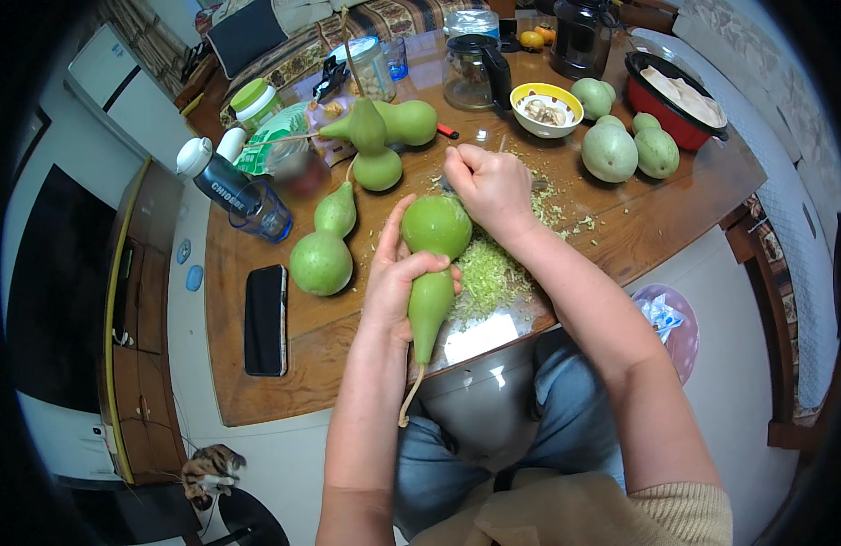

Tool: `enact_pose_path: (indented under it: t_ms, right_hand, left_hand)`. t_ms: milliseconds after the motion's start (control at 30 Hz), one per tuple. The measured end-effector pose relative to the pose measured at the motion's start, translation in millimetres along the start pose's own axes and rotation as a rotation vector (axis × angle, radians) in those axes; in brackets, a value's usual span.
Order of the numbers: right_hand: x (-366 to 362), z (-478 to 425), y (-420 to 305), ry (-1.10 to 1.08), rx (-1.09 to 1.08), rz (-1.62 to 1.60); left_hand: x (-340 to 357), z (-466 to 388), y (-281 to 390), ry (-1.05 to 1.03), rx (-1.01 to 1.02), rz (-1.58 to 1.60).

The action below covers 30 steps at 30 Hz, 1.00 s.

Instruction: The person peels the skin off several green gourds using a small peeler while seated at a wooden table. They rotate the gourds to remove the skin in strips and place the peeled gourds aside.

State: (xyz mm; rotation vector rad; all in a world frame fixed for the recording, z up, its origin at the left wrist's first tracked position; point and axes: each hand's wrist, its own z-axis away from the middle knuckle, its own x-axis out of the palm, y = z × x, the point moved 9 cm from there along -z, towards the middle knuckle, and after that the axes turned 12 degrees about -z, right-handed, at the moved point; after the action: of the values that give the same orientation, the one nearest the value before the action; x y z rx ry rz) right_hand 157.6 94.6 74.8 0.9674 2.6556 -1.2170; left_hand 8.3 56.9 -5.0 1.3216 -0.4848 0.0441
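Note:
My left hand point(391, 286) is wrapped around the narrow waist of a green bottle gourd point(436, 225). The gourd's round end faces away from me, and its dried stem points back toward my lap. Curled into a fist, my right hand point(495, 188) is at the far right side of the round end. It grips a thin grey blade point(447, 183), mostly hidden by the fingers. Pale green shavings point(488, 276) are heaped on the table beneath and to the right of the gourd. Left of it lies another bottle gourd point(323, 263), with two more, one upright point(377, 160) and one lying point(413, 123), behind.
The wooden table point(311, 355) carries a phone point(265, 321), a blue glass point(262, 215) and a dark bottle point(219, 181). Farther back are a glass pot point(469, 75), a yellow-rimmed bowl point(546, 109), pale gourds point(609, 151) and a red pot point(673, 112). A cat point(212, 472) is on the floor.

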Motion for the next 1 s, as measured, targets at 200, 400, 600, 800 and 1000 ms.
enact_pose_path:
  t_ms: [200,400,600,800,1000]
  right_hand:
    - [3.9,-0.2,2.4,-0.023,0.001,-0.056]
    - [8.0,1.7,0.5,-0.064,0.024,-0.157]
    - [0.4,-1.3,7.3,-0.052,0.000,-0.035]
    - [-2.6,6.3,-17.0,-0.016,-0.101,-0.070]
    - [-1.3,-3.1,1.3,-0.024,-0.034,0.033]
  left_hand:
    - [2.8,1.0,1.2,-0.006,-0.017,-0.009]
    - [5.5,2.5,2.0,-0.010,-0.012,-0.029]
    - [9.2,4.3,2.7,-0.040,-0.005,-0.083]
    - [8.4,4.2,2.8,-0.022,-0.019,-0.063]
    - [10.6,3.7,4.5,-0.016,-0.006,-0.091]
